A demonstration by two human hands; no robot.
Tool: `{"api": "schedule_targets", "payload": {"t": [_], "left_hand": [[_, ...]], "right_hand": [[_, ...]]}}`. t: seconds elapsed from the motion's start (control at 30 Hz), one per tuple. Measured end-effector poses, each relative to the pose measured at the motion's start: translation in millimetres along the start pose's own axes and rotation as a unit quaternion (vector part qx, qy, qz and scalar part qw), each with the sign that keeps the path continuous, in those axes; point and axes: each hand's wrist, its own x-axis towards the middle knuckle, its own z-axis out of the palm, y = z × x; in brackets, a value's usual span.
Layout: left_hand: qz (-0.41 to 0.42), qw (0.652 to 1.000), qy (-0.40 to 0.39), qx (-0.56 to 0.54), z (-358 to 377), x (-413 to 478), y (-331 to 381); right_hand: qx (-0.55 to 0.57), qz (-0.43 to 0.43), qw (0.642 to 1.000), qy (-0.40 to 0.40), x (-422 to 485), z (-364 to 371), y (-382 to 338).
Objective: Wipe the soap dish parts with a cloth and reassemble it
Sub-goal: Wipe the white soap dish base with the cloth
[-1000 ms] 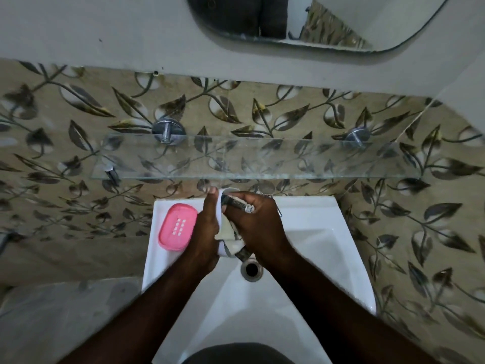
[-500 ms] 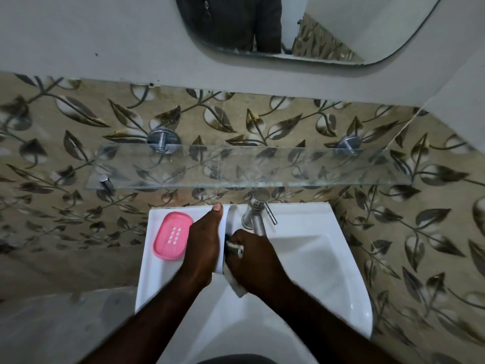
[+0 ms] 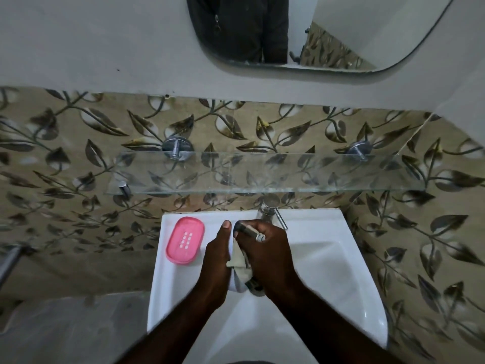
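The pink soap dish part (image 3: 185,240), an oval tray with small drain holes, lies on the sink's left rim. Over the basin, my left hand (image 3: 217,261) holds a white soap dish part (image 3: 235,284) on edge, mostly hidden between my hands. My right hand (image 3: 271,254) presses a beige cloth (image 3: 237,257) against that white part. Both hands touch each other just right of the pink part. A small metal piece shows on top of my right hand's fingers.
The white sink (image 3: 349,258) sits below a chrome tap (image 3: 270,210), right behind my hands. A glass shelf (image 3: 262,172) on chrome brackets juts out above the tap. A mirror (image 3: 315,32) hangs higher up. Leaf-patterned tiles cover the walls.
My right hand slid the cloth down along the white part and then back up toward the tap. My left hand kept its hold. The pink part has not moved.
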Motion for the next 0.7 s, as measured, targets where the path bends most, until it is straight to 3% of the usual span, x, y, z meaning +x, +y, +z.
{"api": "schedule_targets", "payload": {"t": [0.1,0.2,0.27,0.33,0.43,0.5,0.57,0.7], "left_hand": [[0.007,0.997,0.06,0.04,-7.7,5.4,8.9],[0.047,0.984,0.142,0.096,-14.9,17.9,15.6],[0.065,0.978,0.131,0.146,-9.7,20.2,16.9],[0.044,0.982,0.119,0.137,-4.1,19.8,16.2],[0.068,0.982,0.105,0.141,-2.7,20.4,15.0],[0.061,0.98,0.09,0.166,-7.0,20.0,14.7],[0.026,0.978,0.098,0.182,-11.9,19.2,13.0],[0.038,0.973,0.089,0.212,-12.0,15.8,9.0]], "right_hand": [[-0.086,-0.063,0.987,-0.119,-1.9,-5.1,1.2],[-0.247,-0.065,0.928,-0.273,-0.2,-14.1,6.0],[-0.365,-0.1,0.882,-0.281,1.1,-18.0,9.7],[-0.408,-0.132,0.881,-0.201,6.5,-21.0,12.0],[-0.275,-0.03,0.96,-0.041,18.6,-28.4,13.2],[-0.108,0.066,0.992,-0.008,21.2,-35.6,15.0],[-0.035,0.093,0.994,-0.036,16.5,-40.4,16.9],[-0.039,0.059,0.985,-0.156,-3.2,-34.1,23.1]]}}
